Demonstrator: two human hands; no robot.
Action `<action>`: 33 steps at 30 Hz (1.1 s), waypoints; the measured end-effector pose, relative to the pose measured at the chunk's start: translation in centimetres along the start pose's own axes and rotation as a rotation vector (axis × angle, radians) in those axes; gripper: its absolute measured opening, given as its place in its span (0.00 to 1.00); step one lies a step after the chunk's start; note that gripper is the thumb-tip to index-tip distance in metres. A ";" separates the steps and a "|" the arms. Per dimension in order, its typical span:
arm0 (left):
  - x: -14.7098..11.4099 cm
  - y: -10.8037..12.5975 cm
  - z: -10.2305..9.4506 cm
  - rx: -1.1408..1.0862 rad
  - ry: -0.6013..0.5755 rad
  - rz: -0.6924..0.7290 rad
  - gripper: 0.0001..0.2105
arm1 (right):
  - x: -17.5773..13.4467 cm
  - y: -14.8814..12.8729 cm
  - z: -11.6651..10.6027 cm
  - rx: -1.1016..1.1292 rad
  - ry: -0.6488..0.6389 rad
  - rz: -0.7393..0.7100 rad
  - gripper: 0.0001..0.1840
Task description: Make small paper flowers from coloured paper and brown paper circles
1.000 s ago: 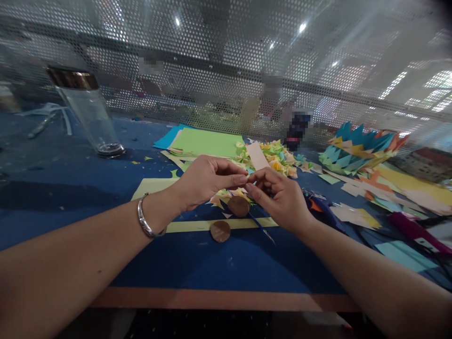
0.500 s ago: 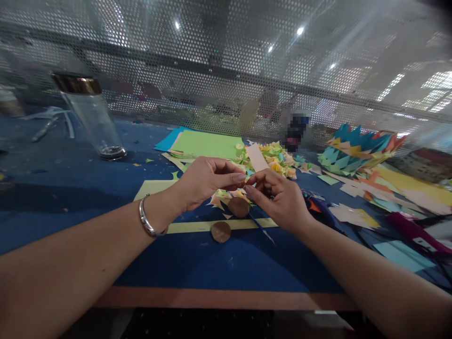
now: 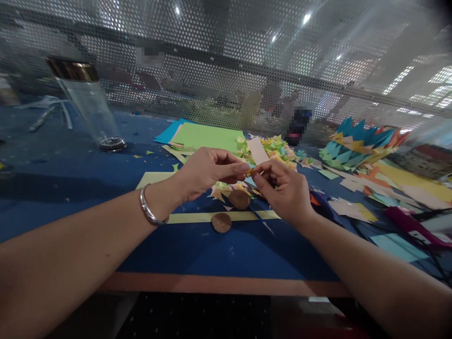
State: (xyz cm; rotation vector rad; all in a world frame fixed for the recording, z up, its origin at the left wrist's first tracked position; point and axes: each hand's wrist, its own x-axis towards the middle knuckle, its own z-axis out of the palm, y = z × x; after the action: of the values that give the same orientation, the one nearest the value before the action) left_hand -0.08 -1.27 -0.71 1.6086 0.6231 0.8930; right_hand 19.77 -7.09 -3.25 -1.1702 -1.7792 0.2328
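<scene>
My left hand (image 3: 215,172), with a silver bangle at its wrist, is closed in a pinch over the middle of the table. Opposite it, my right hand (image 3: 280,188) pinches too, fingertips almost meeting the left ones. Between them shows a small yellow piece of paper (image 3: 250,172), mostly hidden by the fingers. Below the hands lie two brown round discs, one (image 3: 239,199) just under the fingertips and another (image 3: 221,222) nearer the table edge. A thin blue stick (image 3: 260,219) lies across a pale yellow paper strip (image 3: 190,217).
Behind the hands are stacked coloured sheets (image 3: 212,136) and a pile of folded paper pieces (image 3: 278,150). A glass bottle (image 3: 90,106) stands left. On the right are a zigzag paper ring (image 3: 356,143), paper scraps (image 3: 353,209) and a magenta tool (image 3: 413,226). A perforated metal screen (image 3: 212,70) rises behind.
The view has tilted down slightly, so the table appears higher. Both hands stay pinched together, fingertips shifted slightly, and the yellow paper piece between them shows more clearly.
</scene>
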 end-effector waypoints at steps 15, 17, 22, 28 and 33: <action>0.6 2.5 -3.3 0.968 -0.445 -0.225 0.12 | 0.2 0.5 -0.4 0.069 -0.077 0.033 0.07; 0.5 2.6 -3.3 0.978 -0.430 -0.228 0.11 | 0.2 0.6 -0.4 0.057 -0.088 0.020 0.06; 0.6 2.3 -3.9 0.957 -0.366 -0.222 0.10 | 0.1 0.6 -0.5 0.043 -0.104 0.019 0.06; 0.6 1.4 -2.6 0.507 -0.104 -0.203 0.11 | 0.0 0.4 -0.4 0.024 -0.075 0.001 0.06; 0.3 0.8 -0.3 0.194 0.013 -0.230 0.04 | -0.2 -0.1 -0.4 0.028 -0.035 -0.018 0.05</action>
State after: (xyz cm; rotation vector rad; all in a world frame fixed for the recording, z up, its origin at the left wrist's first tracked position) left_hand -0.17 -1.06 0.17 1.6624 0.9072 0.6898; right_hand 20.09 -7.40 -3.10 -1.1361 -1.8110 0.2677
